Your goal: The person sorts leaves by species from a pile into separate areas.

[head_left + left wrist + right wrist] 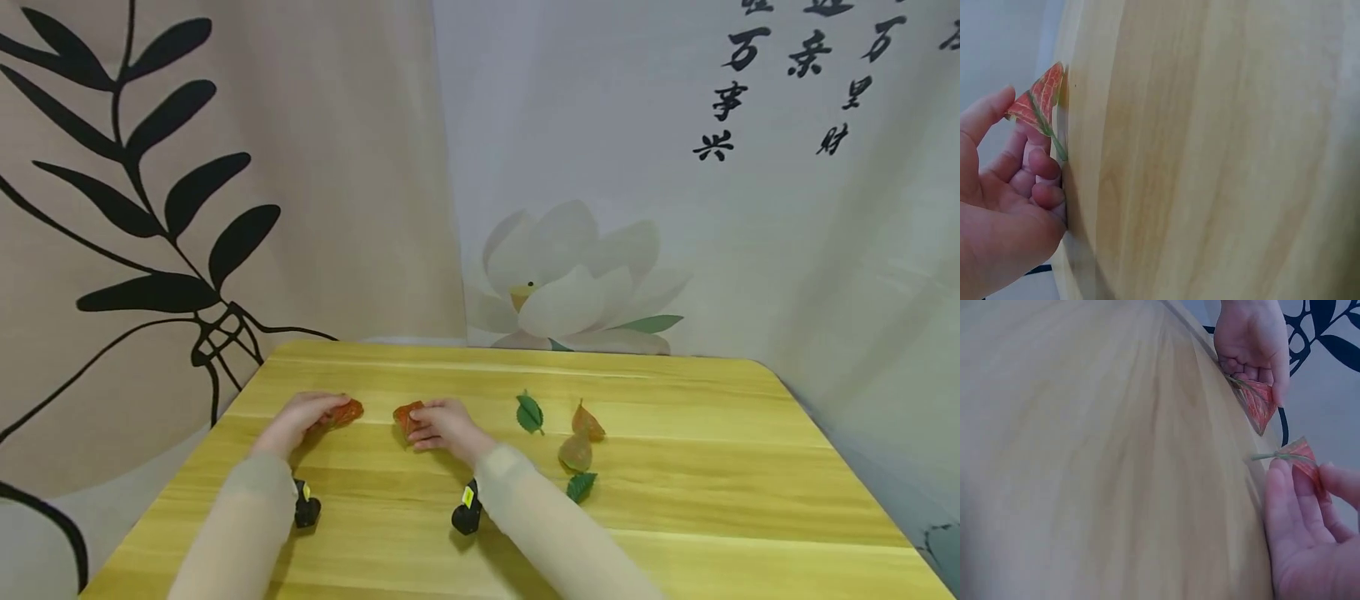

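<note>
My left hand (294, 423) pinches a red leaf (1044, 100) with pale veins and a green stem, low over the left part of the wooden table. In the left wrist view the thumb or a finger is at the leaf's edge, other fingers curled behind it. A second red leaf (1300, 453), also with a green stem, is held between thumb and fingers of my right hand (453, 431). The two leaves face each other a short gap apart. In the right wrist view both hands and both leaves appear near the table's edge.
Right of my right hand, a green leaf (529, 412), an orange leaf (589, 423), a brownish-green leaf (576, 452) and another green leaf (581, 487) lie on the yellow wooden table (712, 500). A printed curtain (360, 167) hangs behind. Each wrist carries a small black camera (467, 518).
</note>
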`<state>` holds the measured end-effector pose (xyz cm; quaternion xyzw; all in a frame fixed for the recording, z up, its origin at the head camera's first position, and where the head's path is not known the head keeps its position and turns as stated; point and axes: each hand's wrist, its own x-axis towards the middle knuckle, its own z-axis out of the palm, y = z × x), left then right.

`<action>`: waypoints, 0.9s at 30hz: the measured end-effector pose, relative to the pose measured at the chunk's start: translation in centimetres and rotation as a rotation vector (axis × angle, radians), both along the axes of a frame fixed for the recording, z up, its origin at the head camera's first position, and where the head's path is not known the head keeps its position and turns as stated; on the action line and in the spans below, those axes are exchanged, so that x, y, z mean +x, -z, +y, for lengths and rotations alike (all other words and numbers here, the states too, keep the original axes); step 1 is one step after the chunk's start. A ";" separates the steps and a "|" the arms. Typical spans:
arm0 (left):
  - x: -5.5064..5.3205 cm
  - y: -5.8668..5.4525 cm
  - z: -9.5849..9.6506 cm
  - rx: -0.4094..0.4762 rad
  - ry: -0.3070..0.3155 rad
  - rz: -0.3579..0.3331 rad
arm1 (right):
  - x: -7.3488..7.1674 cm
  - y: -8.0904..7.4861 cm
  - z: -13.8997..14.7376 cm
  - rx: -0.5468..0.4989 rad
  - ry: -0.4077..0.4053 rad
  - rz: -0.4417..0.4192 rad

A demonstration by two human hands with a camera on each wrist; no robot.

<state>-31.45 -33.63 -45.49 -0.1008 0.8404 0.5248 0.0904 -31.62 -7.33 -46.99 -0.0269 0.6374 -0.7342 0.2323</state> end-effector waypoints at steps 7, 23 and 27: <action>0.0 0.1 0.5 -0.001 -0.020 -0.009 | -1.0 -0.3 -1.9 0.066 0.022 0.014; 0.2 0.4 0.5 -0.005 -0.065 0.001 | -1.4 -0.2 -4.4 0.119 0.076 0.005; 0.4 0.3 0.6 0.013 -0.080 0.008 | -1.5 0.0 -4.9 0.156 0.095 0.017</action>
